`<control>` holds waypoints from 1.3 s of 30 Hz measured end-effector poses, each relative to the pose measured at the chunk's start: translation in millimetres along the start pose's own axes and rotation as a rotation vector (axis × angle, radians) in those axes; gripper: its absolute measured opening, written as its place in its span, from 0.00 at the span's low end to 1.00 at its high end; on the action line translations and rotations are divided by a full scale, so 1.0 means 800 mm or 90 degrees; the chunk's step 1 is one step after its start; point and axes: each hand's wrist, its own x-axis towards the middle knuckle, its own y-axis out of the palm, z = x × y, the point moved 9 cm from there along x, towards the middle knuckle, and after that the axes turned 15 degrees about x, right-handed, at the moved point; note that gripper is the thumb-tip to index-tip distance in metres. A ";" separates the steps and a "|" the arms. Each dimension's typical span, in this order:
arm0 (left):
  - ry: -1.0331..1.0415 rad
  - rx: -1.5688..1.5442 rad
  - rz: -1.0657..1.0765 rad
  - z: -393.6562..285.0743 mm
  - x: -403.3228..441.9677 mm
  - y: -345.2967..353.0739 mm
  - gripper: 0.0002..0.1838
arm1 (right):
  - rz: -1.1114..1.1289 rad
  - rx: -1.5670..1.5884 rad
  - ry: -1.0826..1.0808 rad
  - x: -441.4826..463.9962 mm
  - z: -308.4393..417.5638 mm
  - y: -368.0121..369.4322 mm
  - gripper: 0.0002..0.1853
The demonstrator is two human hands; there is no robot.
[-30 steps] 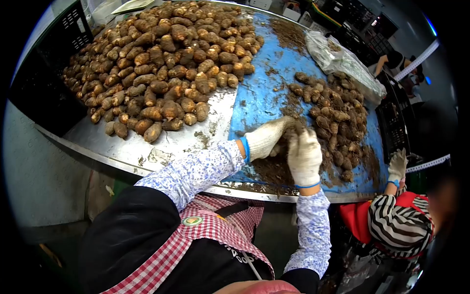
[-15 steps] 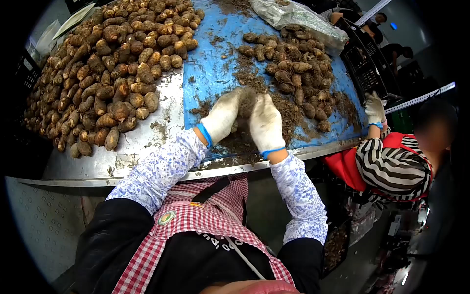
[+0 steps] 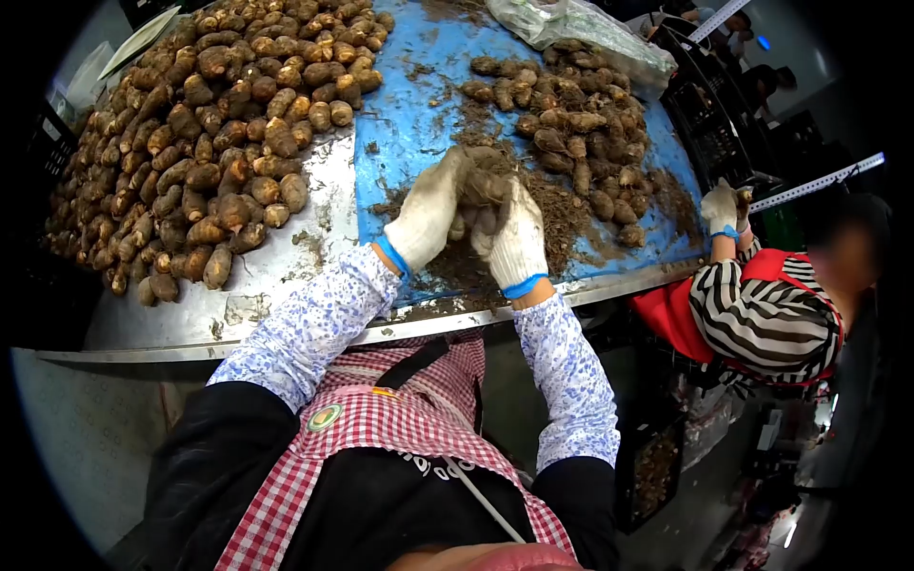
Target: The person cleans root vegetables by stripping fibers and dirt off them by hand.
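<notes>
My left hand (image 3: 430, 207), in a soiled white glove with a blue band, is closed around one side of a hairy brown taro (image 3: 485, 187). My right hand (image 3: 515, 236), gloved the same way, grips the taro from the other side. Both hands are close together above the blue sheet (image 3: 405, 124), over loose dirt and root fibres (image 3: 562, 214). Just beyond them lies a pile of rough, fibrous taros (image 3: 595, 133). Parts of the held taro are hidden by the gloves.
A large heap of cleaner taros (image 3: 209, 143) covers the table's left side. The metal table edge (image 3: 286, 344) runs in front of me. A plastic sack (image 3: 600, 38) lies at the back. At right, a person in a striped top (image 3: 762, 309) works near black crates (image 3: 705, 114).
The taro shows more clearly between my gloves now. My right hand has shifted slightly left, and its fingers have turned around the taro. The person at right has moved a gloved hand slightly.
</notes>
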 end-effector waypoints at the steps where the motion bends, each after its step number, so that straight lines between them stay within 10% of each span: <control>1: -0.056 -0.073 0.015 0.016 0.010 -0.006 0.28 | 0.022 -0.168 -0.097 -0.006 0.021 0.012 0.15; 6: 0.024 -0.354 0.283 0.011 0.012 0.004 0.27 | 0.124 -0.541 -0.332 -0.026 0.078 0.046 0.20; 9: 0.156 0.076 0.058 -0.029 -0.010 0.003 0.21 | 0.161 -0.695 -0.439 -0.050 0.098 0.092 0.22; 14: 0.206 0.026 0.053 -0.016 -0.004 0.007 0.20 | 0.241 -0.860 -0.637 -0.077 0.101 0.135 0.22; 17: -0.055 -0.412 0.041 0.026 0.014 0.004 0.19 | 0.246 -0.810 -0.552 -0.059 0.073 0.093 0.14; 23: 0.095 -0.240 0.001 -0.005 0.004 -0.020 0.18 | 0.162 -0.690 -0.359 -0.029 0.092 0.030 0.06; 29: -0.002 -0.370 0.106 0.004 0.007 0.008 0.26 | 0.052 -1.189 -0.519 -0.060 0.096 0.110 0.25; 32: 0.067 0.039 0.104 -0.009 -0.002 -0.011 0.22 | 0.166 -1.071 -0.478 -0.046 0.086 0.091 0.24; 37: -0.062 -0.120 0.237 0.015 0.010 -0.016 0.22 | 0.298 -0.849 -0.325 -0.050 0.093 0.102 0.28; 39: -0.102 -0.167 0.197 0.006 0.006 -0.008 0.21 | 0.272 -0.828 -0.481 -0.060 0.100 0.108 0.28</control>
